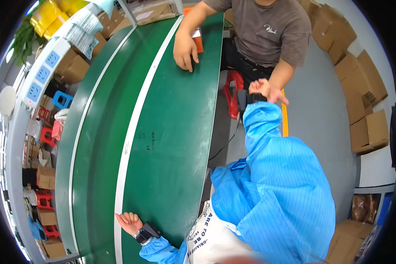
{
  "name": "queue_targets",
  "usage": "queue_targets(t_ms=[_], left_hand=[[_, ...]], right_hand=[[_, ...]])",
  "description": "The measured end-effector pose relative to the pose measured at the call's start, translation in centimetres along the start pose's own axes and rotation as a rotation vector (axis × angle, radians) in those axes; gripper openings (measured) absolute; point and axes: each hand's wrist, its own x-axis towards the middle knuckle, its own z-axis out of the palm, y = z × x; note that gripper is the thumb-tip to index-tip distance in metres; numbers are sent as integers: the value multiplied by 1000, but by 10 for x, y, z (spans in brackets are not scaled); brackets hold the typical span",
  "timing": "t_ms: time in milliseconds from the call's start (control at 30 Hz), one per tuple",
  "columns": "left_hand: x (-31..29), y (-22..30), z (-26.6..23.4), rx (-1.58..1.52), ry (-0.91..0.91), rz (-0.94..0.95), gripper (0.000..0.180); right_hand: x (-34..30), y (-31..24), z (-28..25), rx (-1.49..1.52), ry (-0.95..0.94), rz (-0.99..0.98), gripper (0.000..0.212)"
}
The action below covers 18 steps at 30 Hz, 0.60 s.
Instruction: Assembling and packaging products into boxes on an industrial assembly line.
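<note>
My left hand (129, 222) is at the lower left, over the green tabletop (171, 145) beside its white strip. Its fingers are loosely bent and apart, holding nothing. My right hand (260, 86) reaches out at the upper right, past the table's edge, its fingers curled in. Nothing shows in it. A co-worker's hand (277, 94) is right next to it; whether they touch I cannot tell. Dark devices are strapped to both my wrists, including a black box (241, 101) by the right one. The co-worker's other hand (187, 53) rests on the tabletop near an orange box (199, 42).
The co-worker sits at the table's far end, by a red stool (233, 93). A black cable (228, 143) hangs beside the table edge. Cardboard boxes (368, 132) line the right wall. On the left runs a rail with blue sockets (43, 74); stools and cartons stand beyond it.
</note>
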Motion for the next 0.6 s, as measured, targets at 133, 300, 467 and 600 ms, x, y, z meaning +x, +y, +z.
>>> queue_targets(t_ms=[133,300,467,600], left_hand=[[-20,11,-7,-32,65,46,50],[-29,16,-10,-33,99,28,51],[-59,18,-20,45,91,-38,52],[-117,22,-29,169,61,-136,52]], right_hand=[[-59,19,95,-57,-92,-15,27],[-55,-25,27,-979,-671,-117,15],[-42,-9,11,-171,-843,-52,17],[20,-8,59,126,-1593,137,26]])
